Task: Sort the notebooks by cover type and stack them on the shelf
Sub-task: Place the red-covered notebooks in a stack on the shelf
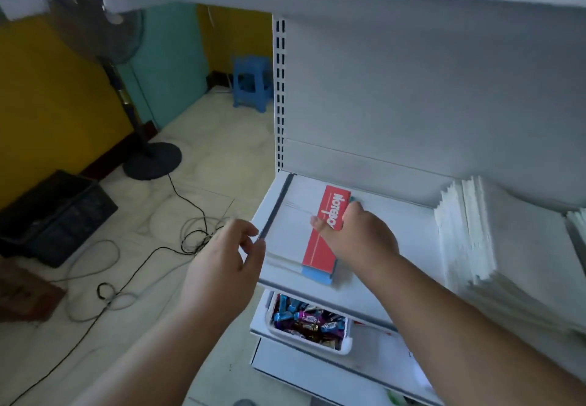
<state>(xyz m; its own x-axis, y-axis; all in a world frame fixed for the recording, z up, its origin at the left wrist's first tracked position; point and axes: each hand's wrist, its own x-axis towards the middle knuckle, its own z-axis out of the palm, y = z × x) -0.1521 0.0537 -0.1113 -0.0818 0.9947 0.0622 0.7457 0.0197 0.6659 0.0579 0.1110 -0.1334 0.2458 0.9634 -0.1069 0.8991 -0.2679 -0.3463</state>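
A notebook with a white cover and a red title band lies flat at the left end of the white shelf, on top of a blue-covered one whose corner shows at the front. My right hand presses on the red band, thumb and fingers around its edge. My left hand is at the stack's left front corner, fingertips touching the dark spine, fingers curled. A tall pile of white notebooks sits at the shelf's right.
Below the shelf is a white tray of wrapped sweets. To the left stand a pedestal fan, a black crate and loose cables on the floor. A blue stool stands at the back.
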